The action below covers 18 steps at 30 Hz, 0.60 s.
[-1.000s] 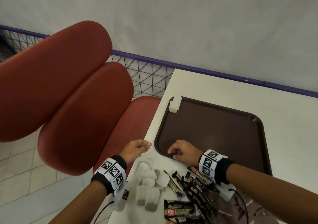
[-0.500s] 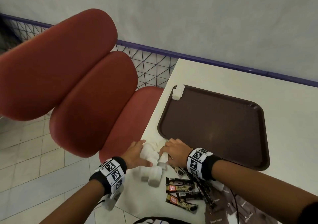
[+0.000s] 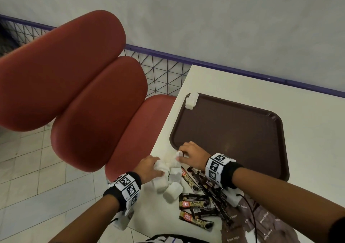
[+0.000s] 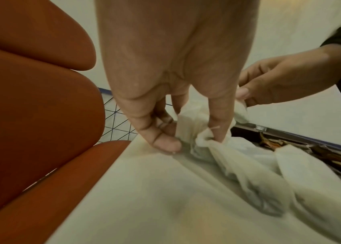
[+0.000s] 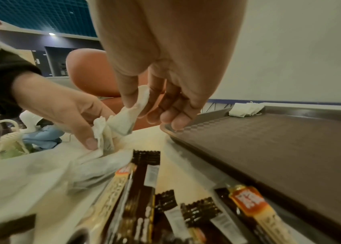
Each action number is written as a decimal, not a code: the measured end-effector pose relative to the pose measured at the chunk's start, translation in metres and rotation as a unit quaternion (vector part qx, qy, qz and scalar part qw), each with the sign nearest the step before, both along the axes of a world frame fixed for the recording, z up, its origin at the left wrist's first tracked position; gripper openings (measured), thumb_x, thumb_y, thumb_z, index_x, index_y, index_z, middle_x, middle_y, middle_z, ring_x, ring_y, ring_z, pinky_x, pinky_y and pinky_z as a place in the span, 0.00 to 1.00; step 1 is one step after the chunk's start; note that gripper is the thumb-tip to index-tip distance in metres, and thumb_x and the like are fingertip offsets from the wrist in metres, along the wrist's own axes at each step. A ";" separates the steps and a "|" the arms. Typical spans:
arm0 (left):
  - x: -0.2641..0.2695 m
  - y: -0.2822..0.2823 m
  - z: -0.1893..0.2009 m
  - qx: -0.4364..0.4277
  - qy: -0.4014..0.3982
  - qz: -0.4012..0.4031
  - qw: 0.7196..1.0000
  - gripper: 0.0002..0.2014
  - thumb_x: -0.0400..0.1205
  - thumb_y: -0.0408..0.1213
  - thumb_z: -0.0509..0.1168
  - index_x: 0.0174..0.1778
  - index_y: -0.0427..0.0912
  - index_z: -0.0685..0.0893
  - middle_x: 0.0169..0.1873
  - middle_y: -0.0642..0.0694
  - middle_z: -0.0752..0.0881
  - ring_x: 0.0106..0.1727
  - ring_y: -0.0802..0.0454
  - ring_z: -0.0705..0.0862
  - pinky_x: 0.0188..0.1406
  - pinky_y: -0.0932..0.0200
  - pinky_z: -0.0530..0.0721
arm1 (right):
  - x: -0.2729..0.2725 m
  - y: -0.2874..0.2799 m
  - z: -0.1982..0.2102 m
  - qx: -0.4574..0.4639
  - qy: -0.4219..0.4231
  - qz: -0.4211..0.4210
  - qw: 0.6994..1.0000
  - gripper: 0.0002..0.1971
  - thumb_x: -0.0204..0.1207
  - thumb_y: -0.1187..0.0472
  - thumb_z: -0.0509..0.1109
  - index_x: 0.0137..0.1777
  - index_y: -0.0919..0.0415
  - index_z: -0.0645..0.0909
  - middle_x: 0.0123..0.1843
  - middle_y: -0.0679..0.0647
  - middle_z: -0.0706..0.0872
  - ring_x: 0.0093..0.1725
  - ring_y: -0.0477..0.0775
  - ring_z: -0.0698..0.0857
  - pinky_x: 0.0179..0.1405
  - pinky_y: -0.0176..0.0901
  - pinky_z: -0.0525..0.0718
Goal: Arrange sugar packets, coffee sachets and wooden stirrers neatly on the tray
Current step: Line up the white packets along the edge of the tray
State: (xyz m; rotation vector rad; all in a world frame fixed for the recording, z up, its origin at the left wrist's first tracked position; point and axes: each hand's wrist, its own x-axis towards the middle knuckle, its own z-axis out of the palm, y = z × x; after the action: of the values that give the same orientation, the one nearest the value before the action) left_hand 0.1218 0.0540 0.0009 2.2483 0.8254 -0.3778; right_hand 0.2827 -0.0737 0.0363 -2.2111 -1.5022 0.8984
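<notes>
Near tray [image 3: 229,134] corner we pinch white packets [image 3: 172,179]: left hand [image 3: 149,169], right hand [image 3: 192,154] | coffee sachets [image 3: 196,204] right | red seats [image 3: 84,93] left, white table [image 3: 308,123].

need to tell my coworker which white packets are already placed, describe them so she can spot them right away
Start at the brown tray on the white table. Go to its far corner nearest the red seats, where a small stack of white packets sits against the rim. These are the only white ones on the tray; the rest lie off it by the hands.
</notes>
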 end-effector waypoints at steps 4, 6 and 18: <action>0.001 0.001 0.002 -0.058 -0.078 0.037 0.995 0.16 0.75 0.41 0.72 0.56 0.40 0.82 0.49 0.44 0.86 0.51 0.47 0.83 0.44 0.62 0.76 | 0.003 0.001 0.002 0.023 0.059 -0.054 0.996 0.17 0.76 0.54 0.69 0.30 0.55 0.67 0.32 0.44 0.69 0.38 0.49 0.71 0.37 0.39 0.67; 0.004 0.001 0.002 -0.079 -0.097 0.054 0.991 0.16 0.76 0.41 0.71 0.57 0.41 0.81 0.48 0.46 0.86 0.49 0.49 0.83 0.43 0.64 0.78 | 0.006 0.001 0.002 0.042 0.101 -0.099 0.989 0.15 0.74 0.55 0.72 0.32 0.56 0.71 0.30 0.45 0.72 0.32 0.45 0.72 0.33 0.36 0.69; 0.034 0.007 0.013 -0.273 -0.222 0.269 0.897 0.09 0.74 0.36 0.69 0.46 0.51 0.78 0.47 0.43 0.83 0.50 0.44 0.83 0.50 0.41 0.84 | 0.015 0.004 0.006 0.125 0.281 -0.210 0.928 0.06 0.76 0.65 0.70 0.39 0.57 0.76 0.39 0.59 0.86 0.35 0.51 0.81 0.36 0.37 0.82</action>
State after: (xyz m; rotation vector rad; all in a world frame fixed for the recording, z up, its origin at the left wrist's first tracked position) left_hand 0.1554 0.0606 0.0136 1.4233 0.9076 0.1570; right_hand 0.2976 -0.0696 0.0418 -1.7745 -0.7873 1.0091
